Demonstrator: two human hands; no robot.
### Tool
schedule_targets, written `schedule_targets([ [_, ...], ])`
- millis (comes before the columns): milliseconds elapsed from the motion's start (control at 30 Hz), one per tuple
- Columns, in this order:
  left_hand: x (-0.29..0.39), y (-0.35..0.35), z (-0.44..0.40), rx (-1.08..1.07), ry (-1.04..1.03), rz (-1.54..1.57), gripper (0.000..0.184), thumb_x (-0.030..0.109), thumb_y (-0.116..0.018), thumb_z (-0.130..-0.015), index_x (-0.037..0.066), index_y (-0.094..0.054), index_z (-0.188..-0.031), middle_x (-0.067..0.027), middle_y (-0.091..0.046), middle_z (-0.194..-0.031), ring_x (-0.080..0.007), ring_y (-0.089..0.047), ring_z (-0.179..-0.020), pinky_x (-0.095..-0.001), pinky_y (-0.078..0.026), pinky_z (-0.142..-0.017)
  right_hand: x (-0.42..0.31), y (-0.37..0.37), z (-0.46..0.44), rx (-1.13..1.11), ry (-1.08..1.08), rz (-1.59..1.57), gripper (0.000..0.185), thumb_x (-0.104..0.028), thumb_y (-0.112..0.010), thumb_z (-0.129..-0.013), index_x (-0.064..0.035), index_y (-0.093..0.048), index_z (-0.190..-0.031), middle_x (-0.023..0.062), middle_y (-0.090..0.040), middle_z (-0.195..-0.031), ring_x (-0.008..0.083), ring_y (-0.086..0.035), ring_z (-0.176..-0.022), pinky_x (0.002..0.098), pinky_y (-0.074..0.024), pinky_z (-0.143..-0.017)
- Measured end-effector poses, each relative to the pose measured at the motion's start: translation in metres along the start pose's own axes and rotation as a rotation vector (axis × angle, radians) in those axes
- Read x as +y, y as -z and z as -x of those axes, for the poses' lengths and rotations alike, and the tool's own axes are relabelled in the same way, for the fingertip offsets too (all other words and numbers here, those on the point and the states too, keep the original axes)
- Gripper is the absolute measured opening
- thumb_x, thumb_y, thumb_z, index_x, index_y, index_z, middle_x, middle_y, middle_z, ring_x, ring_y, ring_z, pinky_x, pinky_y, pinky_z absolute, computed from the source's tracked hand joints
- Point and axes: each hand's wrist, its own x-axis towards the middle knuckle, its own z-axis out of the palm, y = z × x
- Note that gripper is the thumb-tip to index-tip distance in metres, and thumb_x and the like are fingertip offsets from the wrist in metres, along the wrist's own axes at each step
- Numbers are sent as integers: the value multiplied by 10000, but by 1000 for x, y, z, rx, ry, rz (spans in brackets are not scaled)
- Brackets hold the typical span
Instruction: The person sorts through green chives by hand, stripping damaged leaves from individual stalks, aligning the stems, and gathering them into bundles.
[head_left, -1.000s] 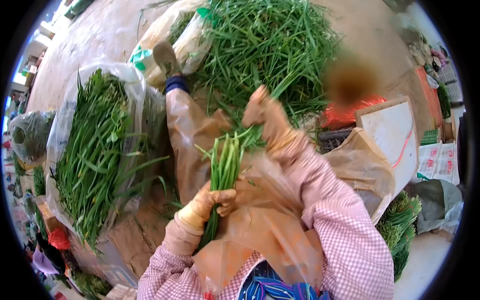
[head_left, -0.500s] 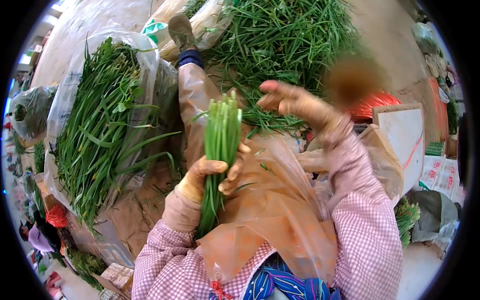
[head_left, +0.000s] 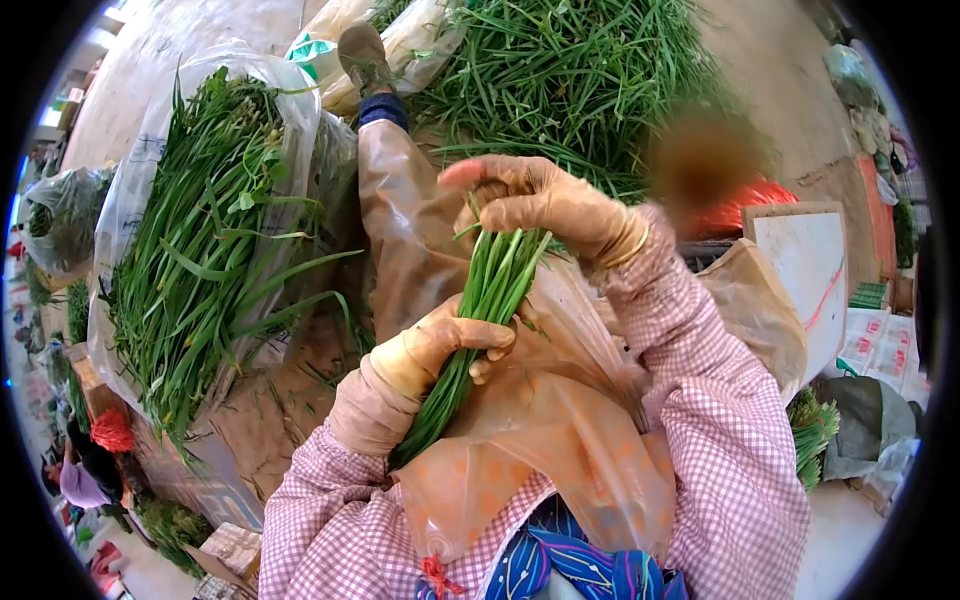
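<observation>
My left hand [head_left: 440, 345], in a tan glove, is wrapped around the middle of a bunch of garlic chives [head_left: 490, 285]. The bunch tilts up and to the right over my lap, its loose lower leaves hanging by my left sleeve. At its upper end my right hand [head_left: 535, 205], gloved too, has thumb and fingers pinched together on the stalk ends; the glove's index fingertip looks reddish. A short green piece shows beside the right thumb. My right hand hides part of the bunch's top. A brownish plastic apron [head_left: 560, 400] covers my lap beneath both hands.
A plastic bag of chives [head_left: 190, 260] stands on the left. Ahead lies a large loose heap of chives [head_left: 580, 80]. Red ties [head_left: 750, 205] and a white board [head_left: 800, 285] are on the right. My outstretched leg [head_left: 405, 200] lies between bag and heap.
My right hand has come left and in from the heap side to the top of the bunch. The bunch has tipped from nearly upright to leaning right; my left hand still holds it.
</observation>
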Motion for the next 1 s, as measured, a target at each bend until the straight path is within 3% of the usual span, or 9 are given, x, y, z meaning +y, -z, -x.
schedule_targets([
  [67,2,-5,-1,143,28,-189,383,193,-634,-784,2,-524,-1097,-29,-502,-679,-92,-460,-513,-211,-373,-474,-15,2,0,-40,-13,613,379,-178,-699,-814,-16,-589,-1138,59,-634,-923,122,-596,-795,263,-490,-755],
  [200,-2,-8,-3,278,-1,-168,312,132,-628,-791,24,-537,-1070,-12,-505,-666,-76,-437,-470,-199,-345,-443,-13,-10,-1,76,-88,897,257,-177,-683,-834,-8,-633,-1022,52,-622,-783,95,-571,-745,269,-479,-689],
  [300,-6,-6,-6,295,11,-140,293,98,-615,-791,27,-535,-1064,-7,-503,-663,-71,-426,-455,-202,-324,-420,12,-9,2,289,299,1298,191,-215,-615,-879,-26,-600,-866,137,-569,-661,284,-581,-592,348,-460,-555],
  [400,-5,-2,-10,340,18,-183,292,92,-619,-788,32,-534,-1061,-3,-498,-658,-69,-418,-451,-202,-316,-410,27,-10,5,437,361,1434,221,-238,-593,-891,-26,-582,-832,160,-557,-675,355,-552,-610,372,-447,-542],
  [700,7,-12,-30,378,-91,-357,245,90,-633,-797,63,-522,-1014,4,-460,-646,-68,-380,-431,-200,-334,-404,31,12,5,938,563,1327,120,-187,-587,-874,-70,-613,-864,151,-610,-717,330,-611,-650,398,-499,-589],
  [800,5,-18,-23,412,-117,-345,272,108,-657,-790,71,-526,-1026,11,-459,-642,-61,-393,-459,-198,-333,-407,0,59,25,1150,444,244,119,-80,-523,-906,13,-598,-905,69,-634,-768,151,-617,-628,243,-529,-558],
  [833,4,-14,-23,411,-119,-345,272,108,-657,-790,71,-526,-1026,11,-459,-642,-61,-393,-459,-198,-333,-407,-1,89,38,1240,363,319,138,-88,-516,-919,28,-588,-900,69,-619,-751,144,-603,-658,252,-541,-636],
  [933,-1,7,-34,468,-194,-514,323,121,-622,-790,44,-524,-1088,-64,-569,-736,-143,-534,-506,-263,-444,-488,33,83,57,974,288,529,322,-79,-657,-847,-38,-517,-1134,40,-602,-957,133,-570,-892,277,-502,-811],
  [1000,-6,10,-48,664,-485,-1058,382,113,-618,-774,53,-522,-1140,-148,-638,-842,-270,-643,-659,-373,-505,-599,37,40,62,589,123,74,619,-118,-721,-808,-96,-393,-1333,58,-594,-1071,153,-568,-956,302,-463,-871],
])
